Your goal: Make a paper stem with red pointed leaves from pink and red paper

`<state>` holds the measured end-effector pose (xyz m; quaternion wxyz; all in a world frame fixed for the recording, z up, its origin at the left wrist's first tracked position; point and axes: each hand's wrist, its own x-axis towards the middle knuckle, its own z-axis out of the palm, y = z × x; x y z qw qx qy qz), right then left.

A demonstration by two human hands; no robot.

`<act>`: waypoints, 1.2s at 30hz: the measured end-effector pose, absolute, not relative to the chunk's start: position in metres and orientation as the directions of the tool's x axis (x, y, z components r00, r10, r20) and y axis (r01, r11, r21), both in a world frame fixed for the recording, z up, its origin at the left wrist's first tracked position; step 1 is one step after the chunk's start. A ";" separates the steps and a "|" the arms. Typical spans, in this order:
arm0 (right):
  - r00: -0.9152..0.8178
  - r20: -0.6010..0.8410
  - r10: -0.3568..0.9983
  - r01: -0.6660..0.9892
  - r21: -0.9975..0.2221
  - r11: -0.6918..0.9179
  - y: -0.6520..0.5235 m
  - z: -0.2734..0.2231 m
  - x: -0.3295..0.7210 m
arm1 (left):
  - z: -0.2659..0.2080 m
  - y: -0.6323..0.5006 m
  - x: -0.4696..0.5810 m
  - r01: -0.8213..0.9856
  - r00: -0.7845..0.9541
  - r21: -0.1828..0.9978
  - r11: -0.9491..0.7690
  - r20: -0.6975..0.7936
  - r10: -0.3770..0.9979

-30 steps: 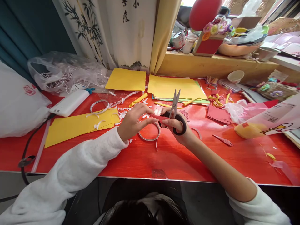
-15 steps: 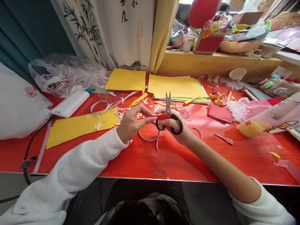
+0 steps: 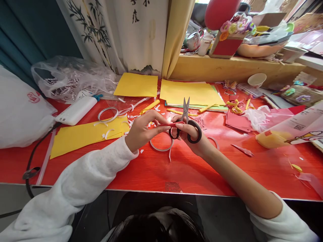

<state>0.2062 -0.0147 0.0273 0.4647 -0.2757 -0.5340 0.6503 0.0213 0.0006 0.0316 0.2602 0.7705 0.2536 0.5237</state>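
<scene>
Red paper pinched between left hand and right hand, turned nearer edge-on than half-second ago; right also gripping scissors; white curtain reads "痕".

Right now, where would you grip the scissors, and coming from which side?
I'd take the scissors by the black handle loops, coming from the near right side. The blades point to the far side with their tips apart, so they look best avoided; the loops sit at the near end, where the right hand holds them.
</scene>
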 end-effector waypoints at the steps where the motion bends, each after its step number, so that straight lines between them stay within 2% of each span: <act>1: -0.408 0.141 0.902 -0.290 -0.957 0.018 -0.015 0.027 0.206 | 0.032 0.000 0.021 0.136 0.322 0.657 -0.741 0.678 0.661; 4: -0.405 0.144 0.903 -0.277 -0.960 0.028 -0.017 0.028 0.204 | 0.032 -0.002 0.022 0.181 0.315 0.633 -0.752 0.687 0.655; 9: -0.407 0.174 0.896 -0.346 -0.938 0.025 -0.018 0.028 0.205 | 0.035 -0.005 0.023 0.195 0.298 0.602 -0.775 0.716 0.631; 11: -0.408 0.170 0.897 -0.366 -0.931 0.011 -0.018 0.028 0.206 | 0.036 -0.006 0.023 0.193 0.287 0.632 -0.751 0.695 0.659; 14: -0.414 0.150 0.898 -0.372 -0.928 -0.017 -0.017 0.027 0.207 | 0.038 -0.007 0.025 0.117 0.234 0.761 -0.638 0.603 0.763; 17: -0.423 0.147 0.894 -0.306 -0.952 0.012 -0.017 0.026 0.206 | 0.040 -0.011 0.029 -0.051 0.198 0.877 -0.477 0.477 0.856; 20: -0.458 0.146 0.877 -0.190 -0.980 0.064 -0.021 0.025 0.204 | 0.039 -0.015 0.033 -0.168 0.257 0.919 -0.356 0.390 0.884; 24: -0.474 0.130 0.871 -0.045 -0.991 0.123 -0.028 0.026 0.200 | 0.035 -0.017 0.034 -0.230 0.328 0.941 -0.247 0.314 0.891; 29: -0.500 0.135 0.855 0.025 -0.985 0.170 -0.025 0.025 0.204 | 0.036 -0.010 0.030 -0.229 0.234 0.947 -0.224 0.277 0.932; 32: -0.434 0.184 0.882 0.010 -0.978 0.209 -0.020 0.025 0.206 | 0.041 -0.005 0.026 -0.162 0.305 0.970 -0.179 0.222 0.926; 36: -0.242 0.229 0.943 -0.018 -0.973 0.231 -0.015 0.029 0.209 | 0.045 0.000 0.024 -0.076 0.329 0.987 -0.144 0.161 0.931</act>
